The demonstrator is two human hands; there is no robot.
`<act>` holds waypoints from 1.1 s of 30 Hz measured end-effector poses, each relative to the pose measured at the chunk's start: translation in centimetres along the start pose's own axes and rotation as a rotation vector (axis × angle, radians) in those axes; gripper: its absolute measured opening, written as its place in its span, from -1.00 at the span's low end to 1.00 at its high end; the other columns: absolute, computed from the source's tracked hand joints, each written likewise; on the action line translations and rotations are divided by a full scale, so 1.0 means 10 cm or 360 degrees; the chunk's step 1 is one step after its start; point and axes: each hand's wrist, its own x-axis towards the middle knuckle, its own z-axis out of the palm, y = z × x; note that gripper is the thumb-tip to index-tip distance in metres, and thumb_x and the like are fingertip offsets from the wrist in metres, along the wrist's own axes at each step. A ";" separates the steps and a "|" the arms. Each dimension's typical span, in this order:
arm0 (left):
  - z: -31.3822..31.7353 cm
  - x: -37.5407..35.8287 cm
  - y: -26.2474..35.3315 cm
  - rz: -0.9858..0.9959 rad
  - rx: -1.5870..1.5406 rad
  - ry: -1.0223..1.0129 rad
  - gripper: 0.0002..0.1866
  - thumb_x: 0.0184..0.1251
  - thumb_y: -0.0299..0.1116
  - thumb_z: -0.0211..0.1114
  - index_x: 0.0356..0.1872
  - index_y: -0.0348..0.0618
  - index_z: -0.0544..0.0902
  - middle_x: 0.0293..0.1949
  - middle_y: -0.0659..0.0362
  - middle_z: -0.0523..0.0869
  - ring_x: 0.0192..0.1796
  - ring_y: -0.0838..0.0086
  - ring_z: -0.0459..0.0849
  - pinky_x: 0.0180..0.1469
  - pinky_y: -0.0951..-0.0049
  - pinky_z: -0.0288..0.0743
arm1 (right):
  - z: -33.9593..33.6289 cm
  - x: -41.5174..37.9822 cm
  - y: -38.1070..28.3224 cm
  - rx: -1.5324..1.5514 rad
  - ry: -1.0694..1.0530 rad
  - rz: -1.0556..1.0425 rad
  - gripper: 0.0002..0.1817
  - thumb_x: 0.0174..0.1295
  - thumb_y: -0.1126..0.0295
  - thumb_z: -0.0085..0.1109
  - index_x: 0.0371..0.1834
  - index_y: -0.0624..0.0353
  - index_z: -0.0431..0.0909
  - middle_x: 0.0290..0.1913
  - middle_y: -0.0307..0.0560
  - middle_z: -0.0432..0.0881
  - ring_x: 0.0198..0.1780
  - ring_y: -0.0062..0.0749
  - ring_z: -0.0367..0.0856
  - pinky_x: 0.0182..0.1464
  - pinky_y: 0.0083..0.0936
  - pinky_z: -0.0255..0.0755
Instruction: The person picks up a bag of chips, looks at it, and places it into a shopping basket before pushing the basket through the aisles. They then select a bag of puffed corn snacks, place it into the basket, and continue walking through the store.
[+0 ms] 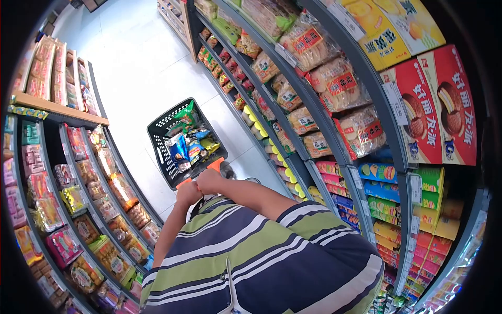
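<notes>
Both my hands are closed around the orange handle of a black shopping basket cart. My left hand [189, 193] grips its left part, and my right hand [209, 181] sits right beside it, a little farther forward. The orange handle [215, 164] shows past my right hand and at the left of my left hand. In front of them is the black perforated shopping basket [161, 147]. Inside lie a green snack bag [184, 114], a blue snack bag [180, 148] and several other shiny packets, partly overlapping. My fingertips are hidden under the grip.
Shelves of packaged snacks line both sides of the aisle. On the right are bagged crackers [342, 83], red boxes of chocolate pies [454, 104] and a yellow box [377, 36]. Packaged cakes [123, 189] fill the left shelves. The pale tiled floor [130, 57] runs ahead between them.
</notes>
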 end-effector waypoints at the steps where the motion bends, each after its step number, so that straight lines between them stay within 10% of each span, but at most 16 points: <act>1: -0.04 0.05 -0.04 0.0000 -0.0012 0.0002 -0.62 0.25 -0.04 0.25 -0.22 -0.14 0.79 -0.23 -0.13 0.81 -0.11 -0.08 0.79 -0.01 -0.03 0.65 | -0.06 0.05 0.01 0.0003 -0.0010 0.0008 -0.75 0.17 0.18 0.25 -0.31 0.05 0.84 -0.23 0.00 0.84 -0.17 -0.09 0.83 -0.16 -0.11 0.66; 33: -0.98 0.77 -0.62 0.0173 -0.0233 -0.0005 -0.62 0.33 -0.13 0.14 -0.22 -0.15 0.83 -0.16 -0.11 0.84 -0.05 0.00 0.82 0.04 0.03 0.69 | -0.79 1.16 0.25 -0.0223 -0.0135 0.0161 -0.80 0.09 0.24 0.21 -0.37 0.03 0.78 -0.28 0.07 0.80 -0.21 0.03 0.80 -0.18 -0.06 0.64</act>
